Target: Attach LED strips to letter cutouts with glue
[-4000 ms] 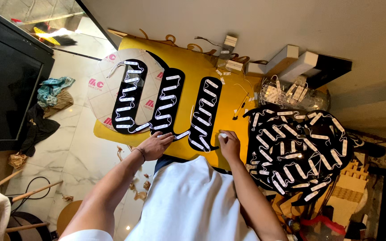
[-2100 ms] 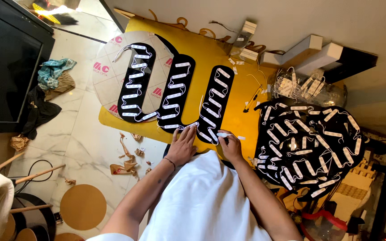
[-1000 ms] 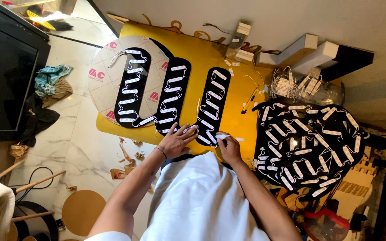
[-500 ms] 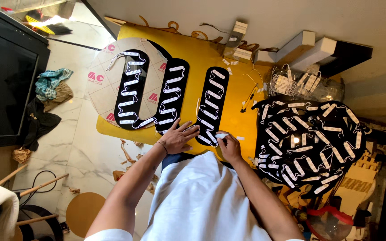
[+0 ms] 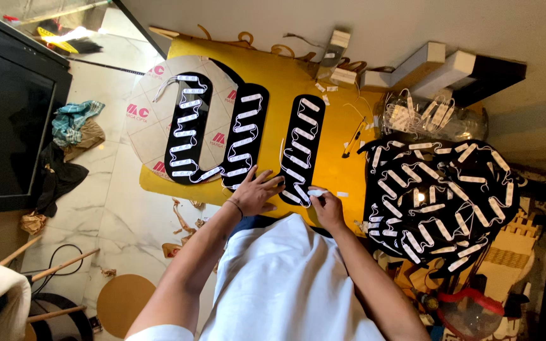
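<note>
Pressing a small white light module (image 5: 316,192) onto the near end of a narrow black panel (image 5: 303,148) is the work in hand, and it goes best, I judge, with the panel pinned so it cannot slide on the yellow bench (image 5: 342,170). The left hand (image 5: 257,191) lies flat with fingers spread, grasping nothing, its fingertips across the gap between this panel and the black U-shaped panel (image 5: 213,136) beside it. The right hand (image 5: 327,207) has its grip pinched on the module at the panel's lower edge. Each module should probably sit square to its neighbours, with the linking wire slack rather than taut, and get firm pressure along its whole length.

Counted: two black panels lie on the yellow bench, the U-shaped one resting partly on a round cardboard disc (image 5: 150,113). The narrow panel carries roughly ten modules in a zigzag; the U-shaped one carries about twenty, too small to count exactly. One heap of finished black panels (image 5: 443,202) lies to the right, and a clear bag of loose modules (image 5: 424,117) sits beyond it.
</note>
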